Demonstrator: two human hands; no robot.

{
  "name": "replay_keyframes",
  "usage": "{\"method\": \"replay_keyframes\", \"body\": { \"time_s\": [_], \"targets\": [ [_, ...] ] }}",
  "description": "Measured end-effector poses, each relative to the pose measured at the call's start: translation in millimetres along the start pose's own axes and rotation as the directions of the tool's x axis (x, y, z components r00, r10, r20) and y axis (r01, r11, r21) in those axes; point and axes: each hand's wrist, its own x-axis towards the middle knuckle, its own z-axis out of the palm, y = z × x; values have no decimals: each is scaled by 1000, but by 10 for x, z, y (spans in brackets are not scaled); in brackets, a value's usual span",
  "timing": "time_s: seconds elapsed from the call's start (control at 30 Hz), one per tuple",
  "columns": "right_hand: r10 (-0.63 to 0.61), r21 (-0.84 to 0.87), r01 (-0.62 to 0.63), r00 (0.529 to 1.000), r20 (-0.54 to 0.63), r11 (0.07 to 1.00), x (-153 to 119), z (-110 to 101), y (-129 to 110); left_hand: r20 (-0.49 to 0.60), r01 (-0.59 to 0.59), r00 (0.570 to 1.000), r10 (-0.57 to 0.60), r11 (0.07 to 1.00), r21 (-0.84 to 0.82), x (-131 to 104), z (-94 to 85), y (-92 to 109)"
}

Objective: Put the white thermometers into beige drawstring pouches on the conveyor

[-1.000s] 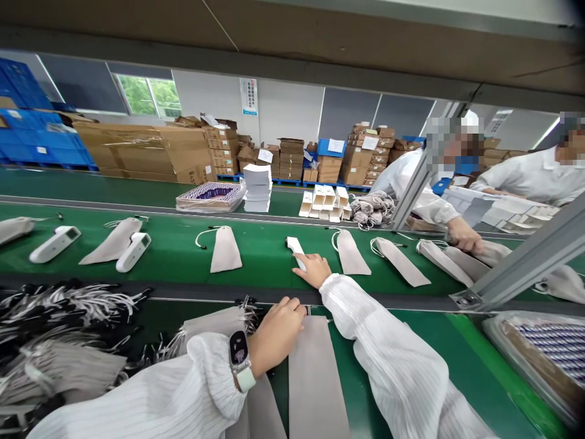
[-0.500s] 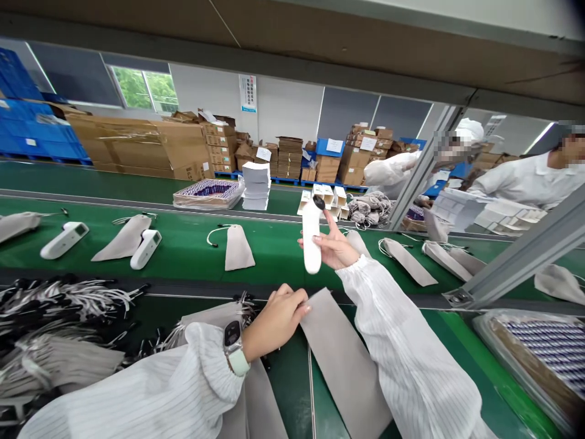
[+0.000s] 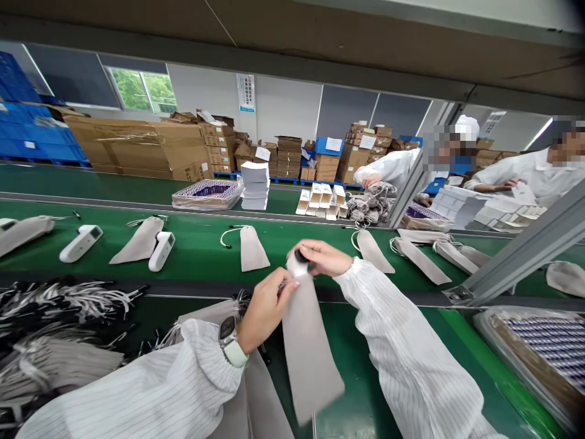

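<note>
My left hand (image 3: 267, 306) pinches the top edge of a long grey pouch (image 3: 311, 350), which hangs down over the near bench. With its fingers closed round the dark-tipped head of a white device (image 3: 298, 266), my right hand (image 3: 326, 257) keeps it at the pouch mouth. Most of the device is hidden inside the pouch. On the green belt beyond lie a flat grey pouch (image 3: 254, 249) with a white cord and, further left, white devices with small displays, one of them (image 3: 161, 251) touching another pouch (image 3: 139, 241).
Corded pouches (image 3: 59, 360) are heaped at the near left. At the right lies a plastic-wrapped patterned tray (image 3: 548, 347). A slanted metal post (image 3: 525, 244) stands at the right. White boxes (image 3: 322, 198) sit across the belt, where two people in white work.
My right hand has lowered the white device into the pouch mouth. My left hand has lifted the pouch off the bench. Items on the green belt have shifted right.
</note>
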Motion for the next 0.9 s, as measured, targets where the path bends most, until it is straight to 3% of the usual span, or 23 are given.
{"method": "replay_keyframes", "body": {
  "time_s": [0.1,0.17,0.23,0.27,0.33,0.37,0.4,0.43,0.5,0.6,0.67,0.7,0.77,0.83,0.9],
  "targets": [
    [238,-282,-192,961,139,940,30,91,69,-77,-18,997,21,999,29,39,-28,-27],
    [269,-413,-204,957,105,888,43,116,82,-80,-35,996,40,998,61,73,-60,-34],
    [76,-516,-108,994,-83,850,37,87,71,-76,1,997,9,993,120,106,-128,-12],
    [-94,-571,-49,971,-219,819,27,50,62,-48,46,998,-40,988,149,117,-179,17],
    [-386,-665,-4,811,-439,747,-2,-53,54,137,134,978,-158,977,169,125,-305,115],
    [-463,-695,-15,736,-495,719,-18,-111,57,269,167,942,-203,974,150,121,-373,180],
    [-501,-712,-26,693,-519,701,-31,-164,63,411,181,887,-209,978,107,111,-436,251],
    [-508,-713,-27,682,-525,700,-42,-209,72,480,205,855,-199,978,41,99,-491,320],
    [-429,-643,0,746,-510,766,-50,-265,83,523,285,832,-185,952,-116,78,-570,429],
    [-175,-378,9,896,-408,926,-38,-273,66,383,372,892,-239,871,-322,73,-611,486],
    [-136,-255,29,900,-414,967,-30,-258,46,297,375,916,-271,842,-388,74,-603,486],
    [-193,-255,74,857,-478,964,-29,-253,39,296,377,915,-274,840,-389,68,-593,491],
    [-381,-371,176,701,-603,912,-36,-254,43,360,378,898,-254,864,-332,33,-564,524],
    [-573,-557,220,553,-604,801,-56,-278,68,407,344,884,-232,911,-228,-31,-538,590],
    [-708,-715,204,468,-529,669,-86,-324,100,417,301,881,-224,945,-130,-107,-529,667]
  ]
}}
